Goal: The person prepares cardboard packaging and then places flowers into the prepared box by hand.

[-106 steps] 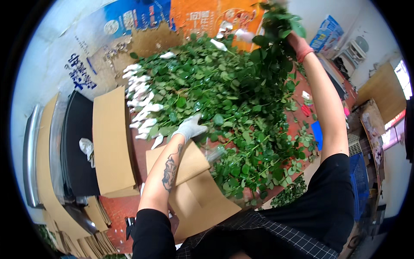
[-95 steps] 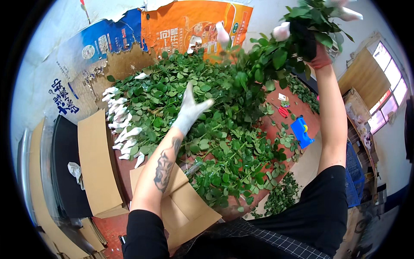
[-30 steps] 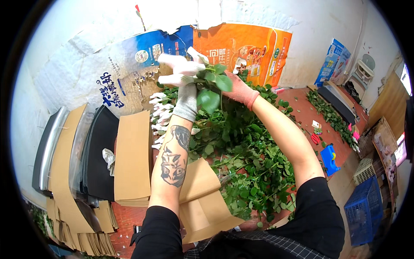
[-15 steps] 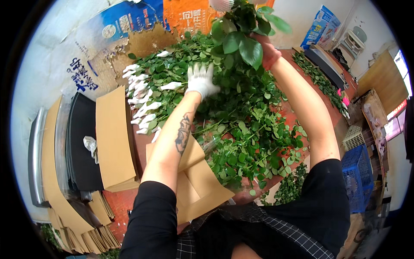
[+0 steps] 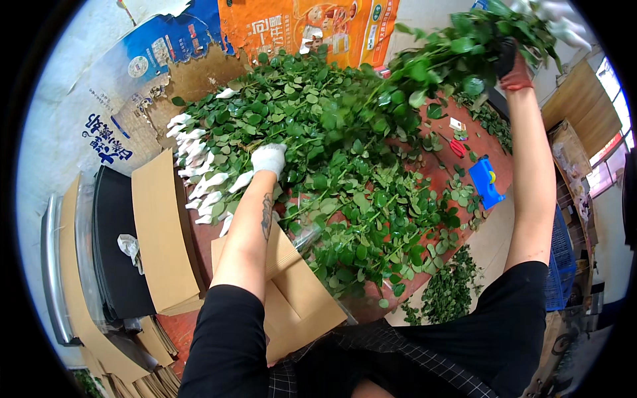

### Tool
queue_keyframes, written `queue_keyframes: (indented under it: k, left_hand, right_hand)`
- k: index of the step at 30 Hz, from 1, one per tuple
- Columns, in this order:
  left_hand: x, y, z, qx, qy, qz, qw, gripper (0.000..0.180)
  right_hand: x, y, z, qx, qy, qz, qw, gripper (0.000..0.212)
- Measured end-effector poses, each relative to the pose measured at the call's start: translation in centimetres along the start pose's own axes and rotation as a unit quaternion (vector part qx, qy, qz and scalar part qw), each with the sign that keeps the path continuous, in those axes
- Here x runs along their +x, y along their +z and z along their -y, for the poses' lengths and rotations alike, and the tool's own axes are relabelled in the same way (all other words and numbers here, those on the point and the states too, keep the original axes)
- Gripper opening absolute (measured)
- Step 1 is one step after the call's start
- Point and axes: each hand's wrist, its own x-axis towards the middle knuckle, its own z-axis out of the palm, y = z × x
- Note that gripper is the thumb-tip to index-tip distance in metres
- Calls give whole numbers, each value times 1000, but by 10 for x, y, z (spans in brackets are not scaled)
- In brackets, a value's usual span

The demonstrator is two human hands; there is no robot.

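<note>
My right hand (image 5: 512, 65), in a dark glove with a red cuff, is closed round a bunch of leafy rose stems (image 5: 458, 53) raised at the upper right. White sleeves cover the heads at the bunch's far end, blurred by motion. On the red table, a broad pile of rose stems (image 5: 371, 219) has its white-sleeved heads (image 5: 211, 182) lined up on the left. My left hand (image 5: 269, 159), in a white glove, rests closed on the foliage beside one sleeved head. What its fingers hold, if anything, is hidden.
Folded brown cardboard (image 5: 302, 298) lies before me, with upright cardboard sheets (image 5: 166, 229) and black sheets (image 5: 119, 245) at left. Red-handled scissors (image 5: 456, 147) and a blue tape dispenser (image 5: 487, 182) sit on the table's right. Loose greenery (image 5: 451, 285) lies below the table edge.
My right hand has swung right with the bunch, uncovering the scissors and tape dispenser. My left hand, spread over the leaves before, has moved down and left and closed.
</note>
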Motion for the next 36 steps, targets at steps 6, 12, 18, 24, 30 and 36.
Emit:
queue_keyframes:
  k: [6,12,18,24,30,36]
  left_hand:
    - [-4,24,2,-23,-35,8,999,27]
    - [-15,20,19,-35,-69,31,997,28]
    - [-6,-3,-35,-140,-101,-91,981,67]
    - [-18,7,-170,-210,71,-32,975,101]
    - [-26,9,-201,-95,82,8,992,100]
    - [-4,31,-181,-51,83,-32,995,71]
  right_hand:
    - [53,-68,68,-196,-140,-50,969,39]
    - [78,-110,116,-355,-210,-81,908,38]
    - [84,-114,112,-485,-220,-62,844,37]
    - [97,-114,112,-568,-226,-47,790,36]
    - [88,-129,156,-596,-249,-57,761,35]
    - [84,-156,181,-621,-248,-71,741,34]
